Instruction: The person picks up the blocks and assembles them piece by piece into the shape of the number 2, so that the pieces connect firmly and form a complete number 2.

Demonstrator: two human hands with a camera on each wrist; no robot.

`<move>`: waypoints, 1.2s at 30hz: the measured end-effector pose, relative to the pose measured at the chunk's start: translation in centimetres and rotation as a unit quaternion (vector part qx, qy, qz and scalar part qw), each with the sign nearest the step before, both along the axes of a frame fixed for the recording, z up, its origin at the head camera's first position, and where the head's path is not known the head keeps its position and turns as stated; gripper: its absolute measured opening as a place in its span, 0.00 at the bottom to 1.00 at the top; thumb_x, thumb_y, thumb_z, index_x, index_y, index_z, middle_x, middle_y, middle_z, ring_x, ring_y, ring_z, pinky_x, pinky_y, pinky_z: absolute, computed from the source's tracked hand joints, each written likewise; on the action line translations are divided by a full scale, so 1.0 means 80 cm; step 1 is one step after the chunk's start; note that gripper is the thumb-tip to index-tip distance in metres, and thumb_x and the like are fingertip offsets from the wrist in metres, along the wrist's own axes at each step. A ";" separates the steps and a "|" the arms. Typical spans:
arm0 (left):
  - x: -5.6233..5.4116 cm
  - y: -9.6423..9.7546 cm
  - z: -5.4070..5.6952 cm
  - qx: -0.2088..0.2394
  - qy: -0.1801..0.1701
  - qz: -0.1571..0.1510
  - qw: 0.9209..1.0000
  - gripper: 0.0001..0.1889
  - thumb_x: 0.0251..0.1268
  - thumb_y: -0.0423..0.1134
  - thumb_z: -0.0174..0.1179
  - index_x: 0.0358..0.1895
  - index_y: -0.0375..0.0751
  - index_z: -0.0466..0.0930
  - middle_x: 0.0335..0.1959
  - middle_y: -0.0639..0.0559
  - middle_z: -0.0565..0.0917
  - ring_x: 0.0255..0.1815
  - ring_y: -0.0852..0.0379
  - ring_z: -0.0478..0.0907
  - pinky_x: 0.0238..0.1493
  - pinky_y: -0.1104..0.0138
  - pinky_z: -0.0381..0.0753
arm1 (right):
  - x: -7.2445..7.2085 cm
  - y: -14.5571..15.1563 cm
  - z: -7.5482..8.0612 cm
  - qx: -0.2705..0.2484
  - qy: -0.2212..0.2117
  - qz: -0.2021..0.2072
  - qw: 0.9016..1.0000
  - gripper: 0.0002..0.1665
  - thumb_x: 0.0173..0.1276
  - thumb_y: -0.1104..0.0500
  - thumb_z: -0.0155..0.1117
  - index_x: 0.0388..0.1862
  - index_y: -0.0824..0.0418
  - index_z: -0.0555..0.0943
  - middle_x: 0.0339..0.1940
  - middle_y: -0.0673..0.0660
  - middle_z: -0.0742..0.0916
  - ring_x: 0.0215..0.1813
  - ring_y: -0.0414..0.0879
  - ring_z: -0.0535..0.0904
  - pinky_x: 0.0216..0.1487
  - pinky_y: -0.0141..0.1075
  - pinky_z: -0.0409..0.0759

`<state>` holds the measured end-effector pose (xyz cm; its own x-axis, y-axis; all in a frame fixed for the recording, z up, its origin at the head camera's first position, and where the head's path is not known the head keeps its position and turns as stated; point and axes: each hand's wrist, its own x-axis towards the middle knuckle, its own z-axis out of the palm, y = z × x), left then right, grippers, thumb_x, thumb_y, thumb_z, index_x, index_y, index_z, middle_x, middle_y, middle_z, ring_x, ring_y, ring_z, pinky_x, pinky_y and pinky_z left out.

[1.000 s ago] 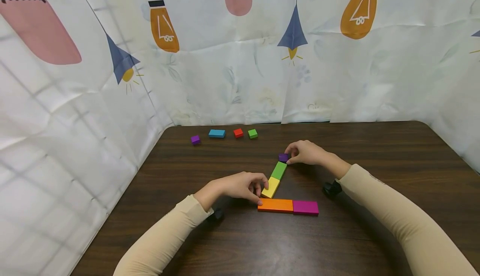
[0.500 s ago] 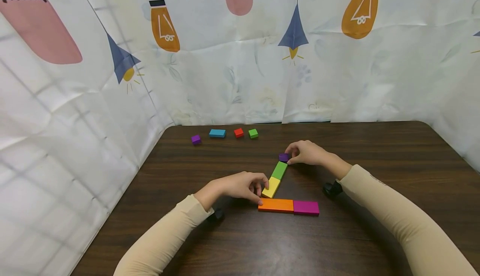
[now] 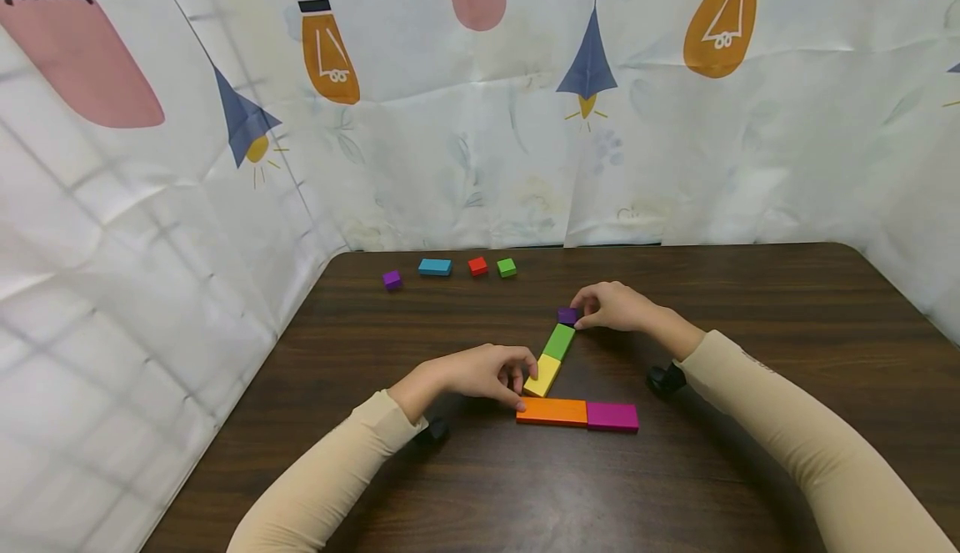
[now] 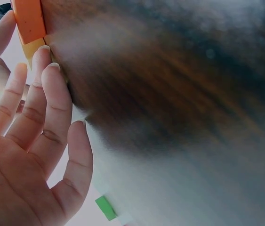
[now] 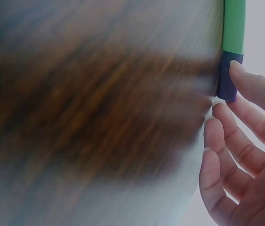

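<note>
Left hand (image 3: 474, 371): spread, seemingly steadying yellow block (image 3: 545, 374), orange block (image 3: 553, 412).
Right hand (image 3: 611, 306): pinches purple block (image 3: 566, 315), seemingly aligning with green block (image 3: 558, 341).

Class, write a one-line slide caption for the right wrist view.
Right hand pinches a dark purple block that meets the end of a green block.
</note>
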<state>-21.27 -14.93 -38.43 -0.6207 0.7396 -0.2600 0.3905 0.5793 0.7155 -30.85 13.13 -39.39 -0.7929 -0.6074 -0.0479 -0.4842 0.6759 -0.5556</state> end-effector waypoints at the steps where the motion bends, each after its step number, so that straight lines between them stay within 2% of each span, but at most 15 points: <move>1: 0.000 0.000 0.000 -0.001 0.001 0.000 1.000 0.18 0.65 0.36 0.72 0.53 0.44 0.76 0.32 0.57 0.81 0.30 0.62 0.76 0.38 0.70 0.74 | 0.000 0.000 0.000 0.002 0.000 0.000 1.000 0.18 0.67 0.58 0.75 0.51 0.65 0.84 0.29 0.51 0.82 0.29 0.43 0.72 0.33 0.36 0.71; 9: -0.002 -0.001 -0.003 -0.003 0.004 0.001 1.000 0.18 0.64 0.37 0.73 0.53 0.45 0.76 0.32 0.57 0.81 0.30 0.62 0.76 0.38 0.71 0.75 | 0.001 0.000 0.002 0.003 -0.002 0.003 1.000 0.18 0.67 0.58 0.75 0.52 0.66 0.84 0.29 0.51 0.82 0.29 0.43 0.72 0.34 0.36 0.70; 36: 0.001 0.001 0.003 -0.006 0.008 0.001 1.000 0.18 0.64 0.36 0.73 0.53 0.44 0.76 0.32 0.58 0.81 0.30 0.62 0.75 0.38 0.70 0.75 | 0.002 0.002 0.004 0.003 0.007 0.009 1.000 0.18 0.67 0.59 0.74 0.52 0.67 0.84 0.29 0.51 0.82 0.30 0.44 0.72 0.35 0.37 0.71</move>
